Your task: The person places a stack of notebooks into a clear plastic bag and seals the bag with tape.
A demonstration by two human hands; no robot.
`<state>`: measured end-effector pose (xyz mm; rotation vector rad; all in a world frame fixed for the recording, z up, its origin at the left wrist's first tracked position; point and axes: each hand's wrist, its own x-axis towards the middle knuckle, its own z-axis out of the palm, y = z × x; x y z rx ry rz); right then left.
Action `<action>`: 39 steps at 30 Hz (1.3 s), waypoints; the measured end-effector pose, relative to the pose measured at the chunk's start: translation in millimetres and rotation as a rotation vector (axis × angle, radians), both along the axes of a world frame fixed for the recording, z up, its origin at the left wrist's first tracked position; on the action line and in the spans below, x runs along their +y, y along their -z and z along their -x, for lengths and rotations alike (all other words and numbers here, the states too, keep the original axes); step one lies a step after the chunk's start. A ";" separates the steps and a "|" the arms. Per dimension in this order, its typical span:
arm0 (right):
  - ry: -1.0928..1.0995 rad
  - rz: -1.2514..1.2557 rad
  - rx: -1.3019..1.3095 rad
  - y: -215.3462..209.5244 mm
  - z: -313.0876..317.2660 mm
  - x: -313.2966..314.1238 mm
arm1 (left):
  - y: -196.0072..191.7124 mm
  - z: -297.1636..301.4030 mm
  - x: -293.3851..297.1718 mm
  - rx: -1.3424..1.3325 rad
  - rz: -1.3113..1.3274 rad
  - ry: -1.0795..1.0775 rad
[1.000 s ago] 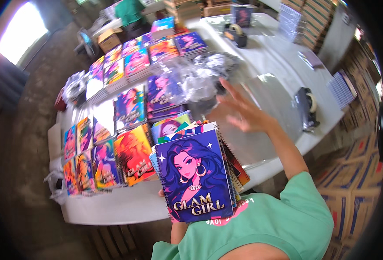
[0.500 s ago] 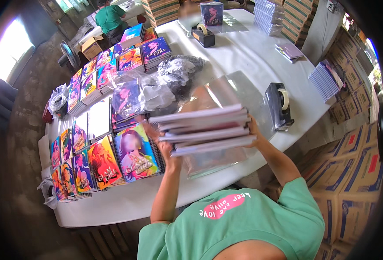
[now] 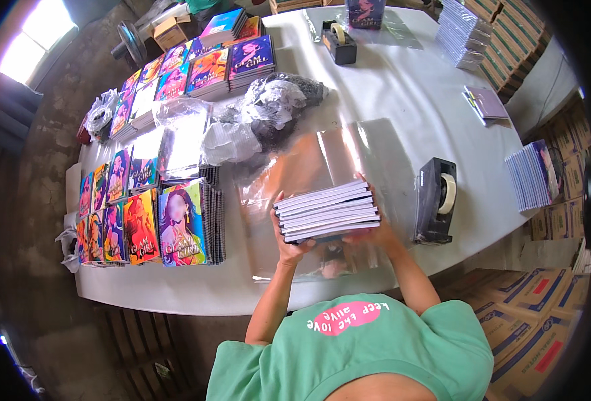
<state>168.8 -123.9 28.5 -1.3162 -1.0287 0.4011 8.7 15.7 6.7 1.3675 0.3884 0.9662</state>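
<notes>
Between my two hands I hold a stack of notebooks (image 3: 329, 212), its white page edges facing up at me. My left hand (image 3: 288, 234) grips the stack's left end, fingers wrapped round it. At the right end my right hand (image 3: 369, 224) is closed on the same stack, partly hidden behind it. Beneath them lie clear plastic sheets or bags (image 3: 262, 200), spread flat on the white table. To the right of these stands a black tape dispenser (image 3: 433, 200) with a roll of tape.
Piles of colourful spiral notebooks (image 3: 183, 224) fill the table's left side. Crumpled plastic (image 3: 268, 107) lies beyond the sheets. Farther off are a second tape dispenser (image 3: 339, 43) and wrapped stacks (image 3: 466, 33). Another bundle (image 3: 529, 175) sits at the right edge; cartons (image 3: 529, 301) stand below.
The stack has come nearer and lower, over the plastic sheets, and its books now sit evenly together. My hands moved with it. The head view has shifted.
</notes>
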 end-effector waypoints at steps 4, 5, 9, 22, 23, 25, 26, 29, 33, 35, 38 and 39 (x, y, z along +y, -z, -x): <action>0.019 0.131 0.045 0.9 -18.4 -6.0 | 6.7 4.6 8.1 0.075 0.078 0.070; -0.043 0.199 0.246 3.2 -9.6 -2.5 | 12.2 6.1 11.3 0.222 0.078 0.095; -0.066 0.126 0.119 -3.1 -9.3 -4.4 | -2.9 -5.7 6.6 0.070 0.018 0.103; -0.067 0.030 0.153 39.5 -20.9 -1.4 | 22.2 -6.3 13.4 0.271 -0.015 0.038; -0.054 0.005 0.304 27.8 -10.1 8.4 | 21.0 -15.8 11.7 0.116 -0.174 -0.021; -0.004 0.289 -0.061 47.7 -9.1 -6.0 | 11.1 -11.3 6.6 0.283 -0.132 -0.024; 0.072 0.433 0.200 46.0 -2.1 -1.2 | 16.0 -9.9 6.0 0.289 -0.117 -0.048; 0.043 0.487 -0.064 64.5 -10.1 -9.7 | 28.0 -8.3 -1.6 0.259 -0.151 -0.162; -0.031 0.301 0.120 51.7 -16.1 -9.2 | 34.7 0.9 6.4 0.198 -0.010 0.088; -0.032 0.319 0.177 37.4 -12.6 -6.5 | 37.1 -2.3 9.8 0.287 0.017 0.107; 0.023 0.383 0.088 25.5 -4.0 -3.6 | 54.3 3.8 1.5 0.300 0.064 0.049; 0.047 0.317 -0.034 36.9 -6.2 -8.9 | 57.6 3.4 -0.7 0.262 0.065 -0.003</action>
